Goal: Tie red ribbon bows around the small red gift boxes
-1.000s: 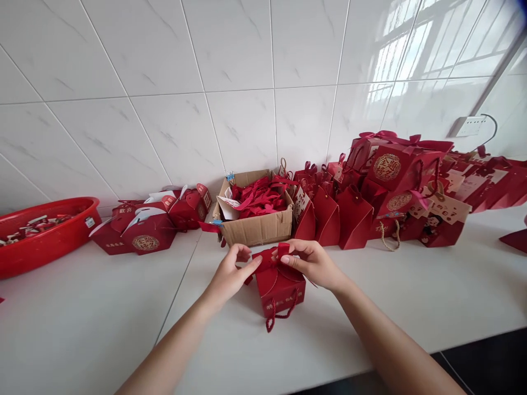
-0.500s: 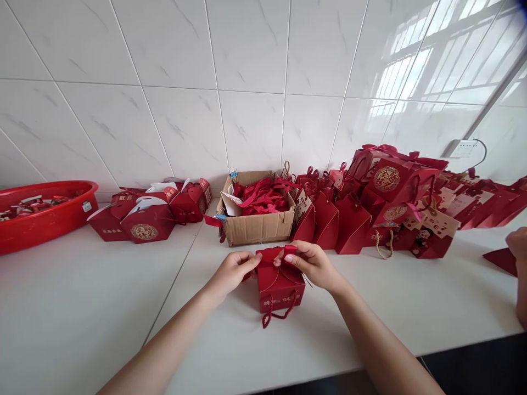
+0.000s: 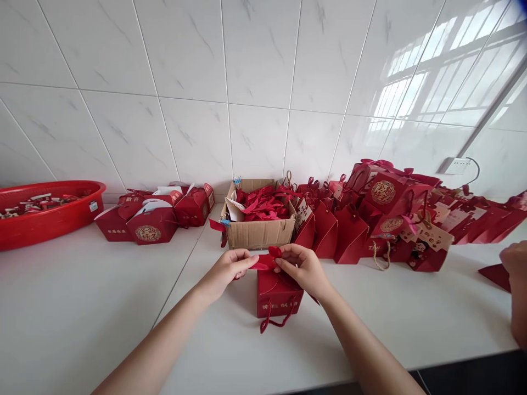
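A small red gift box [image 3: 280, 296] stands on the white table in front of me, its twisted rope handle hanging over the near side. Above its top, a red ribbon [image 3: 265, 262] stretches between my hands. My left hand [image 3: 226, 269] pinches the ribbon at its left between thumb and fingers. At the right, my right hand [image 3: 300, 266] is closed on the ribbon, with a small loop standing up by the fingertips. The fingers hide part of the box's top.
Behind is a cardboard box [image 3: 261, 235] of red ribbons. Several gift boxes [image 3: 150, 225] and a red basin [image 3: 49, 225] stand left; many red gift bags [image 3: 349, 236] fill the right. Another person's hand [image 3: 514, 263] is at the right edge, near a red paper piece [image 3: 496, 276].
My hands have lifted the ribbon slightly off the box top, and it is now drawn flat toward the left. A loop now rises at my right fingertips. The view has shifted a little.
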A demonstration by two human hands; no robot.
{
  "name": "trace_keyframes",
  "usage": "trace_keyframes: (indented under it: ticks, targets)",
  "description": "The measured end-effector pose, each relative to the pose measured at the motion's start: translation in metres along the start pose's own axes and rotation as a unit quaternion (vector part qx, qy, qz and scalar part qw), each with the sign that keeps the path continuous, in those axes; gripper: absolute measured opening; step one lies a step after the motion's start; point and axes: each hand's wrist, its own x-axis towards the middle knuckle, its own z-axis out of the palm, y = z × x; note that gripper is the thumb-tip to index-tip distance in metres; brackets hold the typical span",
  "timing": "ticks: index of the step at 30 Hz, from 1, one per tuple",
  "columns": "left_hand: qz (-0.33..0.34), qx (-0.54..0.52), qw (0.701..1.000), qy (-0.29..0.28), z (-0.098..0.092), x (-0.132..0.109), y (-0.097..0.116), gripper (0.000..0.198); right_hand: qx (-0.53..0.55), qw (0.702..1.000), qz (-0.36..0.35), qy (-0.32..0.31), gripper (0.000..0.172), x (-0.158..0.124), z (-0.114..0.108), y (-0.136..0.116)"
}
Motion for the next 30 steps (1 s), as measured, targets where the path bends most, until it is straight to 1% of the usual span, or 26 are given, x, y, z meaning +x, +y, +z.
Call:
trace_keyframes:
  ticks: [3, 7, 9, 11, 15, 20, 22, 25, 27, 29, 30]
  targets:
    - [-0.006, 0.022, 0.999, -0.04, -0.001, -0.005, 0.015, 0.033, -0.001, 1.0, 0.012, 0.027, 0.02, 0.001, 0.004, -0.001]
    - [-0.045, -0.022, 0.995, -0.09, 0.006, -0.009, 0.032, 0.033, -0.022, 0.999, 0.006, 0.04, 0.018, 0.002, 0.008, 0.0]
    - [-0.035, -0.038, 0.992, -0.112, 0.011, -0.009, 0.039, 0.032, -0.036, 0.998, -0.004, 0.047, 0.016, 0.002, 0.009, 0.001]
    - [-0.013, -0.044, 0.991, -0.122, 0.015, -0.009, 0.045, 0.027, -0.057, 0.997, -0.017, 0.054, 0.014, 0.002, 0.01, 0.002]
    - [0.016, -0.061, 0.991, -0.119, 0.021, -0.008, 0.057, 0.024, -0.109, 0.991, -0.048, 0.058, 0.011, 0.0, 0.01, 0.0]
    - [0.065, -0.087, 0.989, -0.103, 0.026, -0.003, 0.07, 0.021, -0.158, 0.983, -0.089, 0.044, 0.019, -0.003, 0.009, -0.008]
    - [0.067, -0.12, 0.986, -0.099, 0.029, 0.001, 0.071, 0.02, -0.172, 0.979, -0.106, 0.034, 0.021, -0.005, 0.009, -0.01]
    - [0.054, -0.153, 0.983, -0.088, 0.033, 0.008, 0.072, 0.016, -0.189, 0.974, -0.124, 0.016, 0.014, -0.008, 0.007, -0.011]
    - [0.068, -0.128, 0.985, -0.089, 0.035, 0.014, 0.071, 0.017, -0.178, 0.976, -0.123, 0.017, 0.011, -0.008, 0.007, -0.009]
    - [0.093, -0.077, 0.989, -0.088, 0.033, 0.021, 0.067, 0.023, -0.156, 0.981, -0.116, 0.028, 0.016, -0.008, 0.006, -0.007]
    - [0.101, -0.048, 0.991, -0.072, 0.032, 0.025, 0.064, 0.028, -0.147, 0.982, -0.112, 0.034, 0.02, -0.008, 0.006, -0.006]
